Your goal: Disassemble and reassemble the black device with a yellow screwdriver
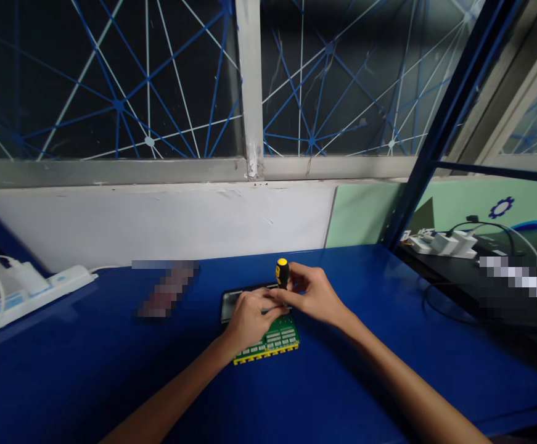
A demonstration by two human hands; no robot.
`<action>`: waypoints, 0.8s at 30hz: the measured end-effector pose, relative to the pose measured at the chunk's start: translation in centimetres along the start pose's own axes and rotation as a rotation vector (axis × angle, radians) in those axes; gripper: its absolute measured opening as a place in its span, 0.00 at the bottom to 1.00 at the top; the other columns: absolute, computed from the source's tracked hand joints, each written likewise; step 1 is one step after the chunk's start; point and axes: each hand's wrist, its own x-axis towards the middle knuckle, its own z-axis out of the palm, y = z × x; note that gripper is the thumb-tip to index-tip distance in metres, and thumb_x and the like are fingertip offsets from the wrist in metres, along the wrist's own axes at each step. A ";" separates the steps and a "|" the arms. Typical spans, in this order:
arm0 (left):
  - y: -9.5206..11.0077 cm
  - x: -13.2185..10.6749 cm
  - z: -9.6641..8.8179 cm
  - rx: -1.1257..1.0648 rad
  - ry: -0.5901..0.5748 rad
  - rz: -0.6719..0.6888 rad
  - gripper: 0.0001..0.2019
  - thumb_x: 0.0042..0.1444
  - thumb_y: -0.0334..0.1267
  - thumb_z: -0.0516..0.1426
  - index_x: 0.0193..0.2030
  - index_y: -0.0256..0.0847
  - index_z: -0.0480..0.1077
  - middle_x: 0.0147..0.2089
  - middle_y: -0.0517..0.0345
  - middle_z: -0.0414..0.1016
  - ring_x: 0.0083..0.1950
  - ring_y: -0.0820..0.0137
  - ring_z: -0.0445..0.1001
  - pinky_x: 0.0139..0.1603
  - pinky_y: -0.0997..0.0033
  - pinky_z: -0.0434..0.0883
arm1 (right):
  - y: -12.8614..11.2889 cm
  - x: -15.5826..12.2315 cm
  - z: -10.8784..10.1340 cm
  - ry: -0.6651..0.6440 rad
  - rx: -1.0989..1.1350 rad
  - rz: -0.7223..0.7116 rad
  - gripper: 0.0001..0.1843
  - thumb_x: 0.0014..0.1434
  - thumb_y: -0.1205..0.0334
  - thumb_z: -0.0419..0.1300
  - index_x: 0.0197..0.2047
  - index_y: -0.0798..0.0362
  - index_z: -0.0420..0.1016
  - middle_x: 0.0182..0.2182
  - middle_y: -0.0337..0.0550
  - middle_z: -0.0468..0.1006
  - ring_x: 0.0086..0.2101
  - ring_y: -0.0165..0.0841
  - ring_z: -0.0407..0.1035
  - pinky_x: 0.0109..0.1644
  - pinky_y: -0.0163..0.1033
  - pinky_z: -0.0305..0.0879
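Observation:
A green circuit board (275, 341) with yellow edge contacts lies on the blue table (87, 370). My left hand (248, 317) rests on top of it, fingers curled and pressing it down. My right hand (313, 294) is closed round a screwdriver (282, 272) with a black and yellow handle, held upright over the board's far end. The screwdriver's tip is hidden behind my fingers. A dark flat tray or device (232, 301) lies just behind the board, partly covered by my left hand.
A white power strip (32, 290) with a plugged-in charger lies at the table's left edge. On a dark bench at the right sit white chargers (444, 242) and black cables. A white wall and a window with blue netting rise behind the table.

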 end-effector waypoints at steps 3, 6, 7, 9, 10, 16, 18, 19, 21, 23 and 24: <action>0.1 0.0 0.0 -0.015 -0.007 -0.009 0.05 0.56 0.36 0.62 0.32 0.45 0.80 0.36 0.59 0.82 0.38 0.66 0.80 0.38 0.68 0.75 | 0.0 0.0 0.0 0.007 -0.026 0.009 0.16 0.54 0.50 0.64 0.29 0.54 0.67 0.21 0.35 0.67 0.22 0.26 0.59 0.24 0.33 0.56; 0.2 0.0 0.1 -0.023 -0.009 -0.027 0.04 0.55 0.34 0.63 0.32 0.44 0.80 0.36 0.58 0.82 0.37 0.66 0.79 0.39 0.68 0.74 | 0.1 0.0 -0.1 0.009 -0.054 0.017 0.16 0.55 0.49 0.64 0.34 0.55 0.71 0.23 0.36 0.69 0.22 0.26 0.60 0.25 0.34 0.56; 0.2 0.0 0.1 -0.019 -0.009 -0.035 0.03 0.54 0.34 0.63 0.32 0.44 0.80 0.36 0.58 0.82 0.38 0.66 0.79 0.39 0.68 0.74 | 0.1 0.0 -0.1 0.010 -0.064 0.018 0.17 0.55 0.49 0.63 0.36 0.55 0.72 0.23 0.37 0.70 0.23 0.27 0.60 0.25 0.34 0.57; 0.2 0.0 0.2 -0.005 -0.015 -0.048 0.02 0.54 0.34 0.64 0.32 0.43 0.80 0.35 0.58 0.81 0.38 0.65 0.79 0.39 0.67 0.74 | 0.1 0.0 -0.1 0.011 -0.080 0.017 0.18 0.55 0.48 0.63 0.39 0.56 0.74 0.23 0.38 0.70 0.23 0.27 0.60 0.26 0.35 0.57; 0.1 0.0 0.2 0.001 -0.015 -0.050 0.02 0.54 0.34 0.64 0.32 0.44 0.80 0.35 0.58 0.81 0.37 0.65 0.79 0.39 0.67 0.74 | 0.1 0.0 -0.1 0.011 -0.084 0.016 0.19 0.55 0.48 0.63 0.40 0.56 0.74 0.23 0.38 0.70 0.23 0.28 0.60 0.26 0.35 0.57; -0.1 -0.1 0.4 0.055 0.016 -0.039 0.08 0.56 0.39 0.61 0.28 0.42 0.79 0.32 0.56 0.79 0.34 0.66 0.77 0.34 0.68 0.73 | 0.4 0.0 0.1 -0.011 -0.051 0.016 0.17 0.56 0.49 0.62 0.38 0.56 0.73 0.22 0.36 0.67 0.23 0.26 0.58 0.25 0.34 0.56; 0.0 -0.1 0.4 0.059 0.000 -0.032 0.08 0.57 0.39 0.61 0.28 0.42 0.78 0.33 0.55 0.79 0.36 0.65 0.77 0.35 0.67 0.73 | 0.4 0.0 0.1 -0.020 -0.043 0.021 0.16 0.56 0.50 0.62 0.37 0.56 0.73 0.22 0.36 0.67 0.23 0.26 0.58 0.25 0.34 0.56; 0.1 -0.1 0.3 0.054 -0.012 -0.024 0.08 0.57 0.39 0.60 0.30 0.42 0.78 0.34 0.55 0.80 0.37 0.65 0.77 0.37 0.67 0.73 | 0.5 0.0 0.1 -0.021 -0.042 0.023 0.16 0.56 0.50 0.62 0.38 0.56 0.72 0.22 0.36 0.67 0.23 0.26 0.58 0.25 0.34 0.56; 0.3 -0.1 0.2 0.047 -0.038 -0.004 0.07 0.58 0.37 0.59 0.33 0.42 0.78 0.36 0.55 0.80 0.39 0.64 0.78 0.40 0.64 0.73 | 0.5 -0.1 0.0 -0.024 -0.038 0.023 0.15 0.56 0.52 0.62 0.38 0.56 0.72 0.23 0.36 0.68 0.23 0.26 0.59 0.26 0.34 0.57; 0.5 -0.2 0.1 0.052 -0.057 0.017 0.07 0.58 0.35 0.57 0.35 0.42 0.78 0.37 0.56 0.81 0.40 0.63 0.78 0.43 0.61 0.73 | 0.5 -0.1 0.0 -0.028 -0.035 0.021 0.12 0.56 0.55 0.62 0.38 0.55 0.72 0.23 0.36 0.69 0.23 0.27 0.60 0.27 0.35 0.58; 0.6 -0.2 0.0 0.056 -0.061 0.026 0.07 0.58 0.34 0.57 0.36 0.42 0.78 0.37 0.56 0.81 0.40 0.63 0.78 0.43 0.60 0.72 | 0.4 -0.2 -0.1 -0.031 -0.030 0.018 0.11 0.56 0.56 0.61 0.38 0.55 0.71 0.23 0.37 0.69 0.24 0.27 0.61 0.27 0.35 0.59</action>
